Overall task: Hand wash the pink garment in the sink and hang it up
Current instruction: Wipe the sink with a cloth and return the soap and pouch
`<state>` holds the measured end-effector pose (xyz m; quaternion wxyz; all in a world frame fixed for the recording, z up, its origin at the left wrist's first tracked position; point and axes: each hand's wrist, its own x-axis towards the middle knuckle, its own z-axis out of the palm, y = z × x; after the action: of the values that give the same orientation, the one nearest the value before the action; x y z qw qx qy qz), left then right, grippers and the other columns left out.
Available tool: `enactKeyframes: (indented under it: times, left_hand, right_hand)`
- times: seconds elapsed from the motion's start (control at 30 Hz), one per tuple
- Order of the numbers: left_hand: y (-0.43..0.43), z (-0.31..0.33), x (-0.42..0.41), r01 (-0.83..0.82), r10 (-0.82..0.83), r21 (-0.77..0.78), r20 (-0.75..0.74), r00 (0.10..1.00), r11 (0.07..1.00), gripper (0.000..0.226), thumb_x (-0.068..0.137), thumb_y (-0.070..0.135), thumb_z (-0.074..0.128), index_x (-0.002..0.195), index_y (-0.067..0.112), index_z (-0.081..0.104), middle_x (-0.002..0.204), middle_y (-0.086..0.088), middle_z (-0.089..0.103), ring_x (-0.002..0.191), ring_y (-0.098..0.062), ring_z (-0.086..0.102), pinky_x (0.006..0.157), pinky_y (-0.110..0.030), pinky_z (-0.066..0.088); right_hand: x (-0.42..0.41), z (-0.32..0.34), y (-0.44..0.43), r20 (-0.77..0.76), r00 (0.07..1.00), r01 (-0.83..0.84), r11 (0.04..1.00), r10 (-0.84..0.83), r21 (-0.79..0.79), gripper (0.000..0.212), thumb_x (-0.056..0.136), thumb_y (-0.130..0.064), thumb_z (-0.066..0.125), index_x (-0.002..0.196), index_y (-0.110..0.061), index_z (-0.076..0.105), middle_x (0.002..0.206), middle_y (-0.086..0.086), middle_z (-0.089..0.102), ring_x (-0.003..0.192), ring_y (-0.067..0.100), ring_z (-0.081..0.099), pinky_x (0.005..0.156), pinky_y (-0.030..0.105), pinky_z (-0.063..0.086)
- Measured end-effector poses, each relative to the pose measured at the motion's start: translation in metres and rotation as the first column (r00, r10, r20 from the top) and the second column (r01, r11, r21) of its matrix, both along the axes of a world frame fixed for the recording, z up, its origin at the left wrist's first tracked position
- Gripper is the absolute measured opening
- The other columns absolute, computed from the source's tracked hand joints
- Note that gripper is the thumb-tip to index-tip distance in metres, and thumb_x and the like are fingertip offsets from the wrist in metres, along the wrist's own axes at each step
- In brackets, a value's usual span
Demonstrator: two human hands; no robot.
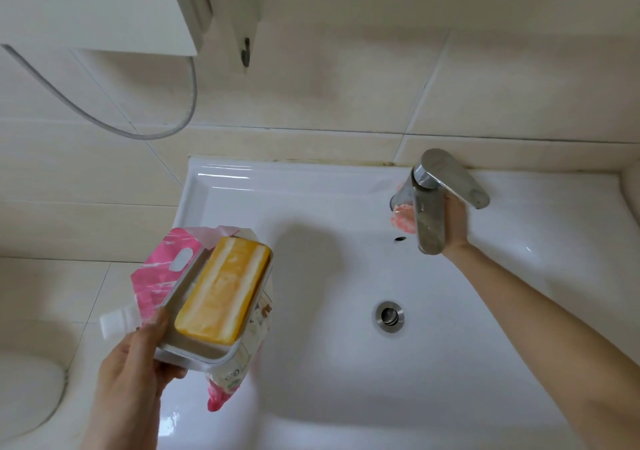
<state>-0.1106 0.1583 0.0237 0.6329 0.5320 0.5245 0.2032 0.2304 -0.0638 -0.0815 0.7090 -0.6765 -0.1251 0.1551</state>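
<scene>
Yellow with pale stripes, the soap bar (223,290) lies in a white soap dish (194,354) that the left hand (135,373) grips at its near corner, thumb over the rim, together with a pink-and-white detergent pouch (162,266) held beneath it. The bar's long axis runs away from the person and leans a little right. Past it spreads the white sink (311,363), with its metal drain (388,315) near the middle. Farther on and to the right, the right hand (455,222) reaches behind the spout of the chrome faucet (431,221). The spout hides its fingers, but the pink garment (403,219) shows as a small bunch just left of the spout, where those fingers end, so it looks clutched there, above the overflow hole (400,239). The garment thus lies well apart from the soap, forward and to its right, so the right hand alone has it within reach. A grey hose (187,103) loops across the tiled wall behind.
</scene>
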Motion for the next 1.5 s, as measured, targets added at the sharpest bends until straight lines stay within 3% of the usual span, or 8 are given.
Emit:
enactKeyframes:
  times: [0.2,0.47,0.73,0.87,1.03,1.17,1.27,1.5]
  left_hand:
    - [-0.006,-0.006,0.003,-0.003,0.003,0.0,-0.009,1.0,1.0,0.025,0.099,0.021,0.043,0.079,0.009,0.054,0.07,-0.013,0.045,0.061,-0.023,0.042,0.039,-0.014,0.041]
    - [-0.017,-0.007,0.004,-0.019,0.02,0.036,-0.034,0.999,0.999,0.025,0.098,0.022,0.045,0.079,0.009,0.055,0.07,-0.015,0.045,0.06,-0.026,0.042,0.051,-0.03,0.043]
    - [-0.019,-0.002,-0.001,-0.023,0.024,0.039,-0.01,1.0,0.999,0.026,0.098,0.022,0.046,0.079,0.006,0.055,0.07,-0.016,0.046,0.06,-0.025,0.042,0.049,-0.028,0.046]
    - [-0.02,0.001,-0.004,-0.015,0.015,0.042,-0.002,1.0,0.999,0.025,0.098,0.022,0.046,0.08,0.007,0.055,0.07,-0.015,0.046,0.06,-0.025,0.042,0.046,-0.024,0.045]
    - [-0.022,0.009,-0.005,0.019,-0.02,0.044,0.014,1.0,0.999,0.025,0.097,0.02,0.047,0.079,0.005,0.055,0.071,-0.017,0.047,0.061,-0.026,0.043,0.044,-0.018,0.045]
    - [-0.024,0.018,-0.007,0.042,-0.042,0.027,0.021,0.999,0.999,0.025,0.097,0.024,0.048,0.082,0.006,0.056,0.08,-0.019,0.05,0.069,-0.027,0.047,0.063,-0.036,0.042]
    - [-0.027,0.025,-0.007,0.045,-0.046,0.025,0.032,0.998,0.999,0.026,0.097,0.024,0.047,0.081,0.005,0.055,0.077,-0.018,0.049,0.067,-0.026,0.046,0.063,-0.035,0.041]
    - [-0.034,0.034,-0.012,0.073,-0.077,0.049,0.07,0.995,0.996,0.028,0.098,0.023,0.046,0.081,0.005,0.059,0.072,-0.015,0.05,0.066,-0.025,0.044,0.062,-0.034,0.039]
  right_hand:
    - [0.017,0.022,-0.003,-0.016,0.988,0.144,0.94,-0.156,-0.31,0.029,0.094,0.0,0.045,0.071,-0.017,0.045,0.056,-0.013,0.05,0.045,-0.004,0.044,0.048,0.01,0.04]
    - [0.015,-0.013,0.017,-0.184,0.972,-0.198,0.932,0.147,-0.302,0.032,0.095,-0.032,0.036,0.103,-0.006,0.054,0.083,0.004,0.06,0.069,0.017,0.06,0.063,0.028,0.051]
    - [0.014,0.003,0.018,-0.256,0.965,-0.079,0.996,0.063,-0.05,0.052,0.097,-0.03,0.038,0.121,0.014,0.047,0.074,0.013,0.054,0.061,0.025,0.052,0.055,0.029,0.048]
    - [0.014,0.028,-0.016,-0.06,0.997,0.048,0.99,-0.056,-0.13,0.014,0.082,-0.014,0.054,0.071,-0.005,0.056,0.056,-0.008,0.057,0.049,0.011,0.048,0.051,0.023,0.037]
    - [0.027,0.085,-0.046,0.037,0.991,0.122,0.982,-0.128,0.148,0.027,0.08,-0.033,0.071,0.095,-0.011,0.07,0.102,0.003,0.073,0.093,0.022,0.068,0.073,0.029,0.054]
    - [0.029,0.124,-0.013,0.255,0.921,-0.217,0.933,0.293,-0.287,0.033,0.09,-0.011,0.06,0.122,-0.014,0.064,0.119,-0.018,0.063,0.11,0.007,0.054,0.081,0.019,0.047]
    - [0.021,0.107,0.004,0.375,0.703,-0.05,0.567,0.605,-0.822,0.04,0.096,-0.026,0.055,0.136,-0.025,0.053,0.145,-0.018,0.041,0.136,0.003,0.032,0.107,0.026,0.034]
    - [-0.022,0.096,-0.048,0.575,0.554,0.058,0.661,0.602,-0.748,0.051,0.098,-0.014,0.04,0.149,-0.017,0.032,0.156,-0.006,0.024,0.145,0.014,0.021,0.114,0.032,0.029]
